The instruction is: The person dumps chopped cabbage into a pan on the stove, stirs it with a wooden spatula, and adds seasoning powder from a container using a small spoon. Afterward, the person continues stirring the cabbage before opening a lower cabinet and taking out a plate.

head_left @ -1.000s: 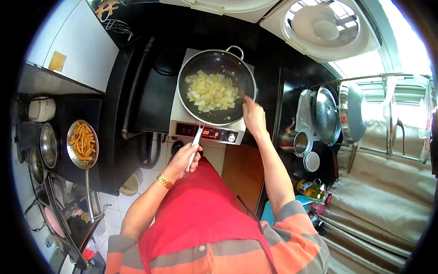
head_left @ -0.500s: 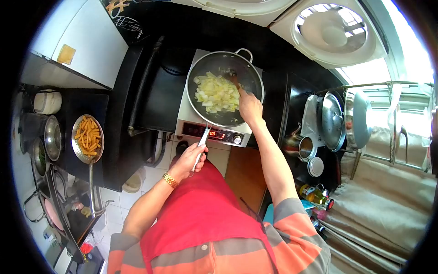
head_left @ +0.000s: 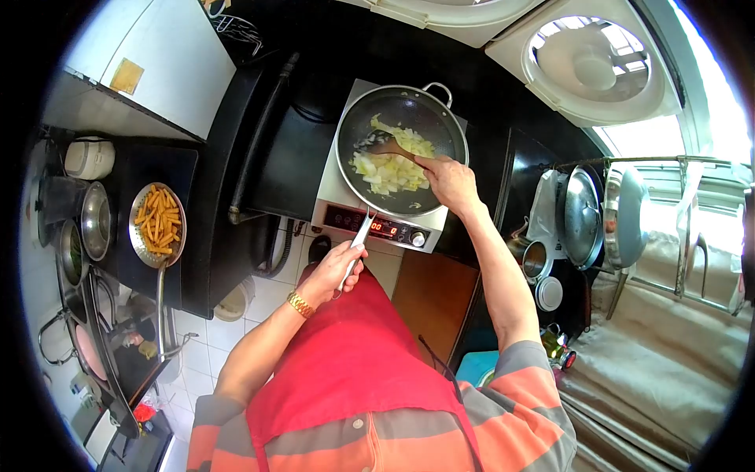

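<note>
A deep dark wok [head_left: 437,118] sits on an induction cooker [head_left: 334,206] with a lit red display. Chopped pale-green and white vegetable pieces, which look like onion or cabbage [head_left: 391,175], lie in the wok. My left hand [head_left: 336,271] is closed around the wok's long metal handle [head_left: 360,236]. My right hand [head_left: 450,185], over the wok's right rim, grips a brown wooden spatula [head_left: 391,147]. The spatula's blade points left and lies among the vegetable pieces, partly covering them.
To the left, a metal strainer ladle [head_left: 161,266] holds orange-brown fried strips [head_left: 160,220]. Metal bowls [head_left: 95,222] stand beyond it. Pans and lids [head_left: 582,216] hang at the right, above a small pot [head_left: 533,258] and bottles [head_left: 557,346].
The spatula has swung from the wok's right side leftward across the vegetables, pushing them into a looser spread. My left hand keeps its hold on the handle. The view has shifted slightly.
</note>
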Demonstrator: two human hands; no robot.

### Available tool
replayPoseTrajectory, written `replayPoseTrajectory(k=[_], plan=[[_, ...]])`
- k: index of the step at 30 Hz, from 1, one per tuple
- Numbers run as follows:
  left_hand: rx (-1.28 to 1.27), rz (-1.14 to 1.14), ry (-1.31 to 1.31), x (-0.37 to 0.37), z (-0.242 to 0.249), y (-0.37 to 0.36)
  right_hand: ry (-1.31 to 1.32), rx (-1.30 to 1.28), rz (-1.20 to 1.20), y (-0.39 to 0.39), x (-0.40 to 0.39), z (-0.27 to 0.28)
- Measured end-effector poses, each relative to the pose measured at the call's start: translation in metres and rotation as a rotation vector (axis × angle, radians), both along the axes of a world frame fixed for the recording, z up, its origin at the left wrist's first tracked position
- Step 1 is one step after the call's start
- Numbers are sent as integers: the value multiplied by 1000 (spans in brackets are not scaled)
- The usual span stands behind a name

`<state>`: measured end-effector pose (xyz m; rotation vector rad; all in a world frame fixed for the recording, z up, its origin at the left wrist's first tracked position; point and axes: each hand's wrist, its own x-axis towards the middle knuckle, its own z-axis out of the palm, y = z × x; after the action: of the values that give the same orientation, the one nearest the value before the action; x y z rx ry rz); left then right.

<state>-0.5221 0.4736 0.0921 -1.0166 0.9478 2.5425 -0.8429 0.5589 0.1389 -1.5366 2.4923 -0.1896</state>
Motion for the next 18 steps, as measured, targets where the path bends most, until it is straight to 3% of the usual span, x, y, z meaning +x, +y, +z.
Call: replayPoseTrajectory(k=[3, 5, 9, 16, 18], plan=[[-7, 9, -2, 0, -2, 2, -70, 5, 0, 4, 6, 2], [-13, 9, -4, 0, -2, 2, 27, 9, 120, 15, 5, 2], [-16, 7, 4, -1, 0, 1, 51, 44, 110, 26, 15, 29], [-17, 14, -4, 0, -1, 2, 209, 40, 205, 56, 13, 21], [-29, 8, -17, 1, 1, 3, 190, 9, 186, 64, 18, 47]])
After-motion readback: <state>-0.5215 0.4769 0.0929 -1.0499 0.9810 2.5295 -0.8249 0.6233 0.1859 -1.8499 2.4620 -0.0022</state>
